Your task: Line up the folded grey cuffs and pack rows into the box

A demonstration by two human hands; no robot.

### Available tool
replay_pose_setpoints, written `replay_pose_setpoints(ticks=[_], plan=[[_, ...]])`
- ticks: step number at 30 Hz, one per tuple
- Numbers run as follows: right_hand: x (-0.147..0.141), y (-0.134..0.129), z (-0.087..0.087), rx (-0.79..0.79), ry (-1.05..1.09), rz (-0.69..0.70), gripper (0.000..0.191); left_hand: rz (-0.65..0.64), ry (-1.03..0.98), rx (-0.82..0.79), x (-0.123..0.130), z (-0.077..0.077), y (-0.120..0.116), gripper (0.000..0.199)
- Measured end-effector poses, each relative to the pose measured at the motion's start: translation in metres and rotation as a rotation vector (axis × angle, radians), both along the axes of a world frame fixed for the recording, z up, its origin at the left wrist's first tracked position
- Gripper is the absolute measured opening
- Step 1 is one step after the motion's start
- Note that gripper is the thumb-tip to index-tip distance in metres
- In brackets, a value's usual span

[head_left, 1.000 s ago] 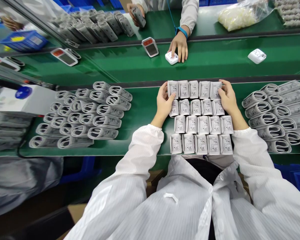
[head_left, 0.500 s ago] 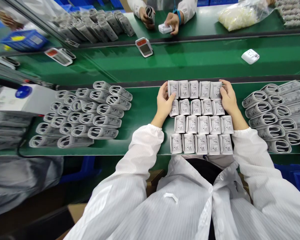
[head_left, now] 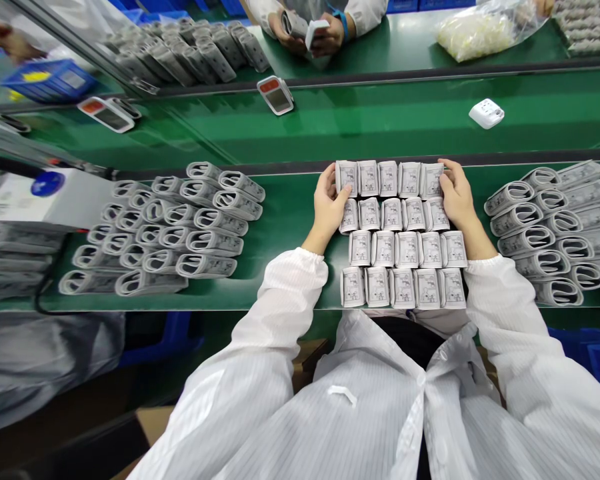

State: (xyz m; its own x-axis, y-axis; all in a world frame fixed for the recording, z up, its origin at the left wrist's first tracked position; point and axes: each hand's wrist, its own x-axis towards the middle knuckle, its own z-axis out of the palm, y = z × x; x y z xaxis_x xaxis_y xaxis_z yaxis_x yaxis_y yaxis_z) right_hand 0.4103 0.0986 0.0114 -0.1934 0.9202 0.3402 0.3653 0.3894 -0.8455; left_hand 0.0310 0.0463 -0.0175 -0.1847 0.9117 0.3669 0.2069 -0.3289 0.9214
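Several rolled grey cuffs (head_left: 391, 215) with printed drawings stand in neat rows on the green bench before me. My left hand (head_left: 329, 203) grips the left end of the farthest row (head_left: 387, 179), its thumb on the front of the end cuff and its fingers behind. At the opposite end, my right hand (head_left: 457, 193) presses that row's last cuff from the right, fingers curled round the back corner. Between them the cuffs sit side by side, touching. Two nearer rows (head_left: 403, 288) lie between my forearms, untouched by the hands.
More rolled cuffs stand in groups to the left (head_left: 180, 223) and right (head_left: 555, 230). Beyond a dark rail, a green conveyor belt (head_left: 370, 127) carries white monitors (head_left: 276, 95) and a white unit (head_left: 487, 114). Across it, a co-worker's hands (head_left: 325, 35) hold a cuff and a white device.
The monitors and white unit on the belt have shifted left. The co-worker's hands have come together with the cuff and device. My hands and the rows have stayed still.
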Motion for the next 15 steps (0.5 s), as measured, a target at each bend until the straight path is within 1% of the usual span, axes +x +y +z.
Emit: replay_pose_setpoints(ticks=[3,8,15], plan=[[-0.0001,0.001,-0.0035,-0.029,0.04,-0.04,0.078,-0.001,0.011,0.001,0.0,0.0,-0.0003,0.096],[-0.0001,0.0022,-0.0076,-0.036,0.058,-0.033,0.077,0.011,0.002,0.003,0.0012,0.0006,-0.0003,0.098],[-0.0028,0.0009,-0.005,-0.043,0.079,-0.047,0.082,-0.005,-0.004,-0.014,0.0003,0.0029,-0.0003,0.1]])
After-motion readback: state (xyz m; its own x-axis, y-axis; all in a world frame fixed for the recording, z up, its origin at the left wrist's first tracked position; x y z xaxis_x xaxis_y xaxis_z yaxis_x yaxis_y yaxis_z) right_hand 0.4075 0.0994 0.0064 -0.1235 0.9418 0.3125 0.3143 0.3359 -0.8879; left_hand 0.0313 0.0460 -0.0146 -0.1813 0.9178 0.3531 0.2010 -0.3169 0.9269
